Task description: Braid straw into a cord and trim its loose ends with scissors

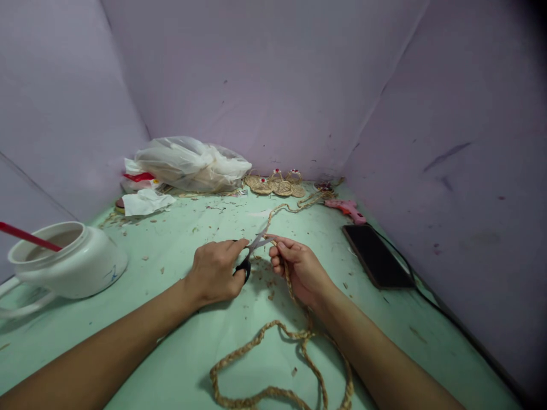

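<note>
Pale lilac walls (265,74) meet in a far corner and close in a mint-green surface (183,353) littered with scraps; light is soft and even.

I see my left hand (216,272) holding scissors (252,254) just left of my right hand (299,267), which grips the braided rope (273,330). A phone (376,256) lies right, a jar (70,259) left, a bag (192,164) behind.

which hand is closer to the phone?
Right. The right hand pinches the braided rope just left of the phone, apart from it. The left hand, shut on the scissors, sits farther left, beyond the right hand.
</note>
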Tool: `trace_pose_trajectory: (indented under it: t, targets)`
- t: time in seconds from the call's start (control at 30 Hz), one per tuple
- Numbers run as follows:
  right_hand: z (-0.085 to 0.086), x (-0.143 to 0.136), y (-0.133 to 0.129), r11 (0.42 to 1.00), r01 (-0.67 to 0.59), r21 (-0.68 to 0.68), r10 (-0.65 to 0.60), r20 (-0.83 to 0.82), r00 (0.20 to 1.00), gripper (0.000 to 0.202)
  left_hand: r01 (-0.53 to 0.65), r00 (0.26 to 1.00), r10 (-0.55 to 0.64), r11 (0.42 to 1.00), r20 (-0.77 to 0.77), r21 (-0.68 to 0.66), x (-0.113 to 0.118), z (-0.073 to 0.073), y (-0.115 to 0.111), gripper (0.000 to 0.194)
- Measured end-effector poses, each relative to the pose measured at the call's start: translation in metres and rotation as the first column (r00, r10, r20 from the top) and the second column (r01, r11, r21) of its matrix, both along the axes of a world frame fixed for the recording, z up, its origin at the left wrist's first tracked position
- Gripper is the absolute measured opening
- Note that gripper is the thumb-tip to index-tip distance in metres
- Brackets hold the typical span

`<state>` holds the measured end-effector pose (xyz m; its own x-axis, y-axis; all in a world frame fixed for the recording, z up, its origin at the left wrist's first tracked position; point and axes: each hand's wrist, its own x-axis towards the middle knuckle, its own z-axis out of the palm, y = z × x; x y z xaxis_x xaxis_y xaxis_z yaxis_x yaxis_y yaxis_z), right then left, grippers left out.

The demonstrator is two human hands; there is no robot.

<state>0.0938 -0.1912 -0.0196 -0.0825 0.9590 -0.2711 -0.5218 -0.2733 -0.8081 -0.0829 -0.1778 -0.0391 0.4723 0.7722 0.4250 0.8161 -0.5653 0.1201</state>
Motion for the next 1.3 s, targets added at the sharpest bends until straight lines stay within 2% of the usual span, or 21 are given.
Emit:
trace_pose_trajectory:
  t: [0.1,0.2,0.6,0.97,1.13,1.3]
  targets:
    - [0.0010,0.0018,0.0007,0.999,0.003,0.034,-0.003,-0.013,1.000,0.020,-0.048,0.992,0.055,0.996,-0.109,0.069,0.0026,0.0005,-0.0023,0.046]
    - [0.0011,0.0016,0.0003,0.998,0.025,0.061,-0.026,0.021,0.999,0.022,-0.063,0.987,0.078,0.992,-0.138,0.105,0.0046,0.0001,-0.0046,0.047]
    - [-0.0029,0.0025,0.0001,0.991,0.041,0.126,-0.061,0.153,0.986,0.027,-0.076,0.992,0.079,0.997,-0.097,0.033,0.0030,-0.0065,-0.0028,0.045]
    - [-0.0014,0.0011,-0.0006,0.991,0.080,0.112,-0.099,0.173,0.980,0.025,-0.077,0.990,0.081,0.996,-0.115,0.039,0.0036,-0.0071,-0.0025,0.048]
    - [-0.0010,0.0017,-0.0004,0.990,0.092,0.105,-0.109,0.166,0.980,0.026,-0.055,0.996,0.056,0.998,-0.070,0.017,0.0038,-0.0066,-0.0009,0.048]
    - [-0.0028,0.0018,0.0003,0.991,0.070,0.113,-0.088,0.163,0.983,0.026,-0.046,0.997,0.051,0.996,0.065,-0.071,0.0031,-0.0040,0.0011,0.041]
